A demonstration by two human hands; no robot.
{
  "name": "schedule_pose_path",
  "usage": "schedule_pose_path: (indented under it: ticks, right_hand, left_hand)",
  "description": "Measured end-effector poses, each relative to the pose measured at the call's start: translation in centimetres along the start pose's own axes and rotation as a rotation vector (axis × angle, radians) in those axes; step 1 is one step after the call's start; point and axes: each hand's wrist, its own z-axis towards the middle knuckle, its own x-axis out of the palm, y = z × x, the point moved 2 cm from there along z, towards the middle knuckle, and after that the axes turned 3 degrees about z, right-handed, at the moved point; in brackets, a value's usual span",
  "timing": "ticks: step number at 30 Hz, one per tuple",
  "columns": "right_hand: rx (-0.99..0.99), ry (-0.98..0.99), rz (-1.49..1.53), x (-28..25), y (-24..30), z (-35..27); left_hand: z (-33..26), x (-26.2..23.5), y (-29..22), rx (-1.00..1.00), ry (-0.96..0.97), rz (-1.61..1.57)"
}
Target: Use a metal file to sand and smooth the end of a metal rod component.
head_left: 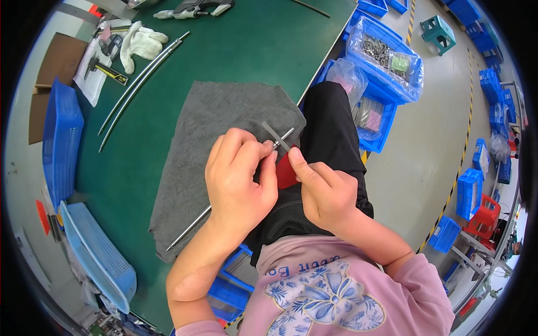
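Note:
My left hand (238, 179) is closed around a thin, shiny metal rod (189, 227), pinching it near its far end. The rod slants from lower left to upper right, and its middle is hidden behind my hand and wrist. Between the thumb and fingers of my right hand (328, 193) is a narrow, flat grey strip (274, 134). It crosses the rod at an angle close to my left fingertips. Under the rod, a dark grey cloth (218, 112) covers the table edge. Something red (284, 172) shows between my hands, partly hidden.
On the green table (252, 45) lie two long curved rods (140, 78), a white glove (140, 45) and a caliper (109, 71). Blue baskets (63, 140) line the left edge. Blue bins with metal parts (386, 56) stand right of my leg. A teal stool (439, 35) is farther off.

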Motion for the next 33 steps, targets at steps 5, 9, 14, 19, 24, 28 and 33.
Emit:
schedule_pose_path:
  ticks: [5,9,14,19,24,28,33]
  right_hand:
    - [-0.086,0.030,-0.121,0.0,0.0,-0.1]
    - [-0.187,-0.034,-0.127,0.1,-0.1,1.6]
    - [-0.210,-0.022,-0.127,-0.8,-0.6,1.3]
    - [-0.208,-0.036,-0.128,-0.1,-0.3,2.2]
    - [-0.192,-0.017,-0.160,-1.1,-0.4,0.4]
    - [-0.194,-0.110,-0.122,0.1,-0.2,2.0]
    - [-0.193,-0.007,-0.150,-1.4,-0.6,-0.3]
  left_hand:
    - [0.0,0.1,-0.1,0.016,0.015,0.008]
    - [0.1,0.0,0.1,0.043,0.024,-0.015]
    - [0.0,0.1,0.0,0.039,0.029,-0.013]
    - [0.2,0.1,0.1,0.065,0.023,-0.023]
    - [0.2,0.1,0.1,0.084,0.051,-0.001]
    - [0.3,0.2,-0.2,0.104,0.047,0.008]
    - [0.4,0.0,0.0,0.114,0.061,0.004]
